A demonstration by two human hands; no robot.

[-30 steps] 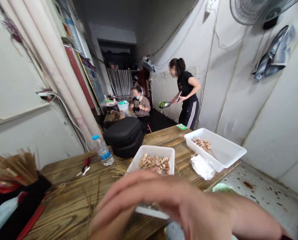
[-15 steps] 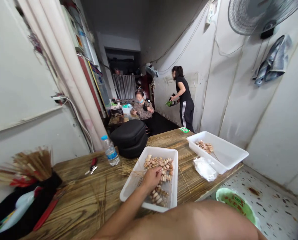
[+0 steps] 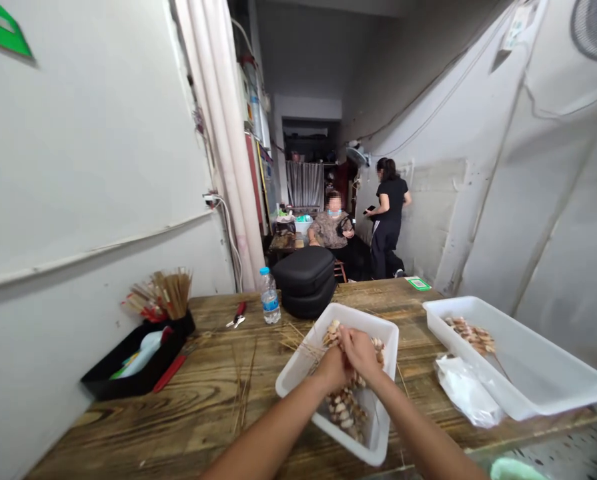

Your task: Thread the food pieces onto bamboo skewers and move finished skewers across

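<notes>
Both my hands are together over the white plastic tray [image 3: 298,368] in the middle of the table. My left hand [image 3: 331,371] is closed, its fingertips hidden behind the other hand. My right hand [image 3: 359,352] is bent in a pinch, fingertips against the pale pieces of a meat skewer [image 3: 333,331]; its stick is hidden. More skewers of meat pieces [image 3: 345,415] lie in the tray below my wrists. Thin bare bamboo sticks [image 3: 298,341] stick out over the tray's left rim.
A second white tray [image 3: 543,373] with a few skewers stands right, beside a clear plastic bag [image 3: 465,390]. Behind are a black case [image 3: 305,283] and water bottle [image 3: 269,300]. Keys [image 3: 237,319] and a black box [image 3: 123,383] lie left. Two people are farther back.
My right hand has come over the tray and joined my left hand at the skewers. The camera view has turned left. The standing person at the back has turned and moved.
</notes>
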